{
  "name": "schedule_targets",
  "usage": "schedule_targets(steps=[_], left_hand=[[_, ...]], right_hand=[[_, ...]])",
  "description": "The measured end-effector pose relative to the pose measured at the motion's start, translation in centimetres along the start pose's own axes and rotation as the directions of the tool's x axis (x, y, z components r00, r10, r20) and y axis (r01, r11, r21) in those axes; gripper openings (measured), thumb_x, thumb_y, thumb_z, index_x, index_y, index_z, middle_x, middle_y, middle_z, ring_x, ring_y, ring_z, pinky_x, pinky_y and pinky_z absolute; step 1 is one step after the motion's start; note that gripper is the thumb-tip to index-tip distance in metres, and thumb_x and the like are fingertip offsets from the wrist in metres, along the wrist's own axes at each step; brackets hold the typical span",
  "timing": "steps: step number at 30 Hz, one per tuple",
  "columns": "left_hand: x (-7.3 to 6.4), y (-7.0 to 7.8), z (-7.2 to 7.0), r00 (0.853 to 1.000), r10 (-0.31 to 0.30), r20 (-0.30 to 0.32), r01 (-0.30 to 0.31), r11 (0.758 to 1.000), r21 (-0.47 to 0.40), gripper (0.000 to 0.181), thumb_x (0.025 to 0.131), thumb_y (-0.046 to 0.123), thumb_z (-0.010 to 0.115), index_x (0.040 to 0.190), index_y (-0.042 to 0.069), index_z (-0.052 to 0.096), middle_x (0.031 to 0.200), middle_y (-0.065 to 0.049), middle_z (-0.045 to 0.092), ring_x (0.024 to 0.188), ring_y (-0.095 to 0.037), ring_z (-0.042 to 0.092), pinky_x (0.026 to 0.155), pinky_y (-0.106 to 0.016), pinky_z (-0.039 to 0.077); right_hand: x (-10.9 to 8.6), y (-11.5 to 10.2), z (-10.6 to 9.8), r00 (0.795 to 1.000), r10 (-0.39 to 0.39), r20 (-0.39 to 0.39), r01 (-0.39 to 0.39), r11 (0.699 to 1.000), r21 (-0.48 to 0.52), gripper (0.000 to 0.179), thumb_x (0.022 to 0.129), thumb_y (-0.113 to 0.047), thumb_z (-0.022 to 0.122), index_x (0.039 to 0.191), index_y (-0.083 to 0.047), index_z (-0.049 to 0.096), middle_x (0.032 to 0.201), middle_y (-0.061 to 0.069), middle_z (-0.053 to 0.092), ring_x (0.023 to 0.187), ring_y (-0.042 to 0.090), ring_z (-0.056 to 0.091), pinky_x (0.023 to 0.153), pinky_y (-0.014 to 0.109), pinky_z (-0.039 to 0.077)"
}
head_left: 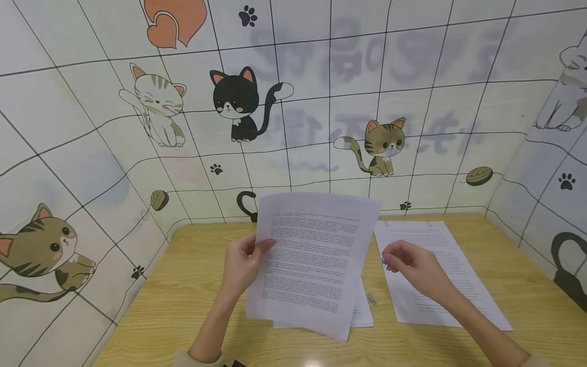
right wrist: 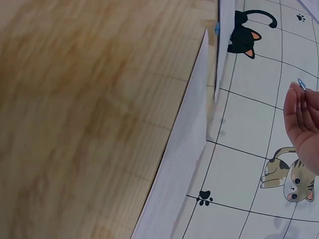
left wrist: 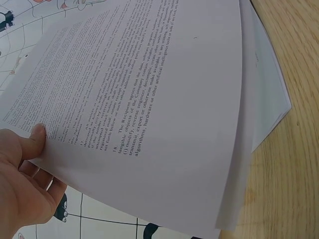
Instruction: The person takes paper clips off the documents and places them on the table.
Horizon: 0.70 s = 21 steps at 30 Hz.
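Observation:
My left hand grips printed sheets of paper by their left edge, with the thumb over the front; the sheets stand raised and slightly bowed above the table. More than one sheet shows at the edge in the left wrist view, where the thumb presses on the text side. Between thumb and fingertips my right hand pinches a small blue paper clip, also seen in the right wrist view as a blue-tipped clip. That hand is apart from the held sheets, above a printed document on the right.
The document on the right lies flat with two red paper clips at its top edge. Other papers lie beneath the held sheets. A loose paper clip rests beside them on the wooden table. A cat-patterned wall stands behind.

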State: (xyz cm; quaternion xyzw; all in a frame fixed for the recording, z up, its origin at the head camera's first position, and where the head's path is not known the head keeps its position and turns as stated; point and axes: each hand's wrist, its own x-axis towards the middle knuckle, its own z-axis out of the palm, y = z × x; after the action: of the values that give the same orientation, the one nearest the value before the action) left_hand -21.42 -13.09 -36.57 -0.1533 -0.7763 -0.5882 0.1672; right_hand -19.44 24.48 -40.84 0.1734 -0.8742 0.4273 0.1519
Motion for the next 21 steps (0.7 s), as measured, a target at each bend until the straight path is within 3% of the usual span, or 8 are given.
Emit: schedule_targets(steps=[7, 15, 21], left_hand=[[0.1, 0.0, -0.1, 1.000, 0.007, -0.001, -0.007, 1.000, -0.002, 0.011, 0.091, 0.003, 0.073, 0.101, -0.001, 0.076, 0.083, -0.012, 0.075, 0.065, -0.020, 0.071, 0.055, -0.028, 0.055], [0.2, -0.1, -0.1, 1.000, 0.019, 0.000, -0.019, 1.000, -0.003, 0.010, 0.091, 0.003, 0.073, 0.100, -0.001, 0.075, 0.082, -0.011, 0.075, 0.065, -0.019, 0.071, 0.055, -0.029, 0.056], [0.1, -0.1, -0.2, 1.000, 0.025, 0.002, -0.025, 1.000, -0.016, 0.012, 0.091, 0.003, 0.073, 0.102, -0.001, 0.075, 0.084, -0.013, 0.075, 0.067, -0.021, 0.072, 0.057, -0.028, 0.056]], right_hand=[[-0.3, 1.5, 0.9, 0.988, 0.060, 0.145, -0.062, 0.998, 0.009, 0.007, 0.097, -0.013, 0.069, 0.097, -0.007, 0.066, 0.078, -0.003, 0.066, 0.067, 0.010, 0.062, 0.061, 0.026, 0.052], [-0.8, 2.7, 1.5, 0.958, 0.109, 0.264, -0.112, 0.994, -0.004, 0.007, 0.094, -0.009, 0.071, 0.095, -0.005, 0.065, 0.072, -0.002, 0.063, 0.063, 0.009, 0.058, 0.059, 0.024, 0.048], [-1.1, 3.4, 2.2, 0.929, 0.118, 0.352, -0.139, 0.990, 0.034, 0.008, 0.094, -0.008, 0.070, 0.092, -0.005, 0.063, 0.075, -0.001, 0.065, 0.063, 0.012, 0.060, 0.057, 0.026, 0.051]])
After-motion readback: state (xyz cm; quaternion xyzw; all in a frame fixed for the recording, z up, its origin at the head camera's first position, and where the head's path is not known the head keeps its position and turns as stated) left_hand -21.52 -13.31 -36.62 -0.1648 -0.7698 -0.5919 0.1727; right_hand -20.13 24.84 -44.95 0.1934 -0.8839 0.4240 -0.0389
